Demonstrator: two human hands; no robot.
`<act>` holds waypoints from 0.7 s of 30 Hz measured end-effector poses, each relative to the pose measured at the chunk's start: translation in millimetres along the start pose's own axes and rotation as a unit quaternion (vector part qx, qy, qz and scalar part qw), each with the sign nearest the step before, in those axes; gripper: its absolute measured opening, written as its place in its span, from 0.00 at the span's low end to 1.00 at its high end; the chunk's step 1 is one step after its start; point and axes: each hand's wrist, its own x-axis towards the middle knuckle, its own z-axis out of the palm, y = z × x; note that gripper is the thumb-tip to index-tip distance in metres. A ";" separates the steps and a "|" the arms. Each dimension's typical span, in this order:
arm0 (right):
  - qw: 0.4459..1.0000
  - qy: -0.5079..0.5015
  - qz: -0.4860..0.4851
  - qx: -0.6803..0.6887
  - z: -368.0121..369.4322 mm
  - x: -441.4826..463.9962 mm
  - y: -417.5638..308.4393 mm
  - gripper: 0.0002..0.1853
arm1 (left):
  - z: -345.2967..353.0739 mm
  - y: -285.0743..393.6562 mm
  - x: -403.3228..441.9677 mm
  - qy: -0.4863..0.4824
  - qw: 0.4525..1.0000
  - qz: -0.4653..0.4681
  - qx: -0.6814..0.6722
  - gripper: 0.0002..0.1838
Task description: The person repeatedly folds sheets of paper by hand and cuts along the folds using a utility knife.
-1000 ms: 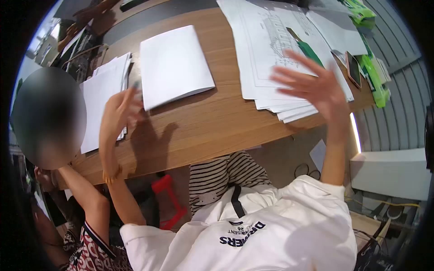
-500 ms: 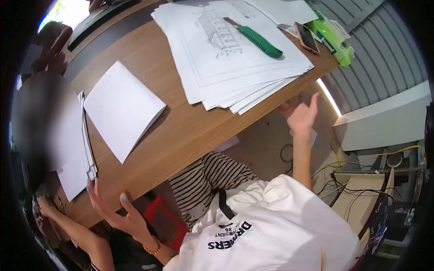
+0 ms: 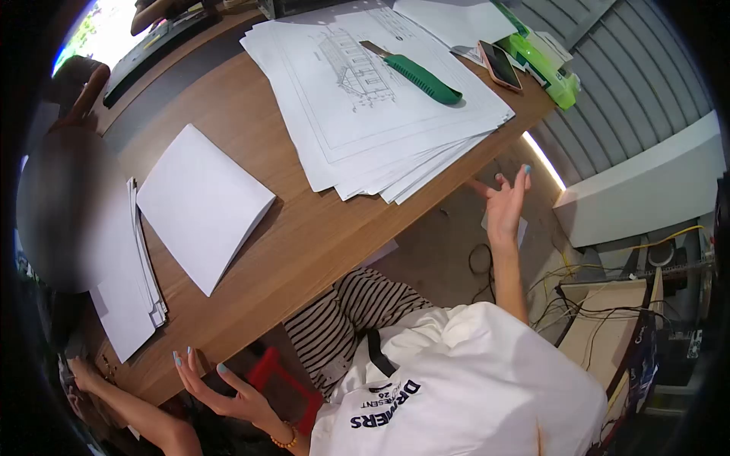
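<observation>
My left hand [image 3: 228,391], with blue nails and a bead bracelet [image 3: 285,435] at the wrist, is open beside the table's near edge, palm turned up. It holds nothing; the stack of white papers [image 3: 125,304] is the nearest thing on the table. Past the table's edge on the other side, my right hand [image 3: 506,209] is raised and open, fingers apart and nothing in it. A folded white sheet [image 3: 204,205] lies between that stack and a larger pile of drawing sheets [image 3: 327,144]. On top of the pile rests a green-handled utility knife [image 3: 422,78], blade showing.
A phone [image 3: 500,66] and a green packet [image 3: 544,72] sit at the wooden table's [image 3: 304,258] right end. Another person's arm [image 3: 137,410] reaches in at lower left. A red object [image 3: 285,391] is under the table. Cables [image 3: 585,304] and a box lie at right.
My left hand has moved down and right, away from the paper stack. My right hand has turned, its fingers now pointing up differently. The view has shifted slightly; the papers and knife lie as before.
</observation>
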 end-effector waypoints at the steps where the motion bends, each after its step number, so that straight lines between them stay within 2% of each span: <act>1: 0.998 -0.010 -0.026 -0.064 2.9 -4.7 -8.6 0.35 | 0.8 -0.3 -0.8 0.006 1.000 0.007 0.019 0.24; 3: 0.997 -0.023 -0.045 -0.060 -5.7 -9.5 -27.6 0.33 | 5.8 0.6 -2.6 0.010 0.999 0.013 0.034 0.24; 5: 0.996 -0.035 -0.063 -0.057 -8.5 -18.3 -46.7 0.31 | 13.8 3.9 -2.7 0.031 0.999 0.012 -0.010 0.23; 7: 0.986 -0.076 -0.130 -0.076 -1.0 -27.9 -63.0 0.28 | 25.7 14.5 -0.2 0.030 0.999 0.002 -0.031 0.22; 9: 0.981 -0.099 -0.150 -0.073 5.9 -37.5 -73.1 0.28 | 34.5 21.5 2.9 0.031 0.998 -0.006 -0.046 0.22; 11: 0.976 -0.126 -0.165 -0.066 9.9 -44.1 -79.4 0.27 | 38.4 23.7 4.6 0.041 0.995 0.026 -0.090 0.21; 14: 0.971 -0.168 -0.167 -0.038 14.5 -46.7 -80.3 0.27 | 33.6 24.6 6.6 0.036 0.997 0.066 -0.032 0.21; 15: 0.968 -0.154 -0.188 -0.063 16.3 -44.7 -77.0 0.28 | 33.2 24.4 6.8 0.039 0.995 0.095 -0.012 0.22; 17: 0.964 -0.135 -0.213 -0.086 12.8 -31.6 -60.1 0.29 | 29.5 21.0 1.4 0.033 0.996 0.079 -0.003 0.21; 18: 0.914 -0.089 -0.300 -0.260 3.8 -13.9 -39.4 0.30 | 28.8 19.5 -0.9 0.026 0.998 0.063 0.001 0.21; 20: 0.865 -0.047 -0.320 -0.383 3.8 3.6 -24.0 0.32 | 28.9 23.0 -0.8 0.034 0.998 0.047 -0.029 0.21; 21: 0.900 -0.060 -0.266 -0.339 17.2 4.9 -18.7 0.33 | 29.3 25.5 -1.4 0.039 0.998 0.026 -0.051 0.21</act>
